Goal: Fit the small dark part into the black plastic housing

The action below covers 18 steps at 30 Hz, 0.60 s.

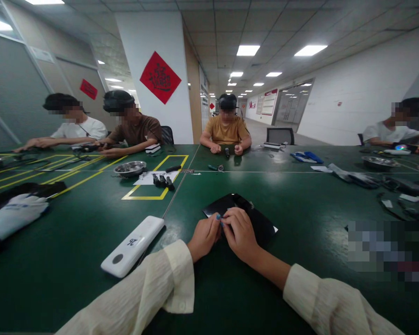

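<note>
My left hand (pixel 205 235) and my right hand (pixel 240 232) meet in front of me, with fingers closed and fingertips pinched together. Bits of blue show between the fingertips, a small blue piece (pixel 218 217) whose kind I cannot make out. Beneath and just beyond the hands lies a flat black sheet (pixel 261 224) with white showing at its corners. On it, past my right fingertips, is a black strip-like thing (pixel 242 202), partly hidden. Left of my left forearm rests a white power bank (pixel 134 246) marked 26.
The green table (pixel 195 197) carries a metal bowl (pixel 130 168), several black cylindrical pieces (pixel 163 180) on white paper, and green-handled pliers (pixel 215 168). A white glove (pixel 17 214) lies left; grey gloves (pixel 352 177) and another bowl (pixel 380 162) lie right. Several people sit around the table.
</note>
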Motion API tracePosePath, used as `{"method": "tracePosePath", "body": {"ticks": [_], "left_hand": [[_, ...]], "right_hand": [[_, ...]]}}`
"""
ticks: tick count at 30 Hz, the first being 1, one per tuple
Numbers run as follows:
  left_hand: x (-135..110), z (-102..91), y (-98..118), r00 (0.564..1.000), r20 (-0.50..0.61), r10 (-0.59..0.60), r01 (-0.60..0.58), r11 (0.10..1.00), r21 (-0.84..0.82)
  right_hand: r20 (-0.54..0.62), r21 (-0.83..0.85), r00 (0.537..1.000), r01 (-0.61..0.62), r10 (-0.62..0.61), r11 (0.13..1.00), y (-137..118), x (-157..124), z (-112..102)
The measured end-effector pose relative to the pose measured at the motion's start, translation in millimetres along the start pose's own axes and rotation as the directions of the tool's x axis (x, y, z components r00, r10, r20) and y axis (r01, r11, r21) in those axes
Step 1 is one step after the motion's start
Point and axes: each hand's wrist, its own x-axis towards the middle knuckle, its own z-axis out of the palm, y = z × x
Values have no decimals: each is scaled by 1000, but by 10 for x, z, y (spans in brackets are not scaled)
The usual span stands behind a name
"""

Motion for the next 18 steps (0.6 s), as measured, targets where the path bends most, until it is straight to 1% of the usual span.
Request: {"method": "tracePosePath", "body": {"ticks": [9,13,18], "left_hand": [[-16,-2,10,1000,11,17,-17,1000,-8],[-29,-9,5,1000,9,29,-29,999,44],[-35,-34,-21,997,37,63,-68,985,157]], "right_hand": [[-8,-18,1000,-3,3,1000,-23,-11,-19],[0,-20,1000,1,-1,1000,-19,-23,-6],[-11,-33,1000,-6,6,999,-38,-20,-13]]}}
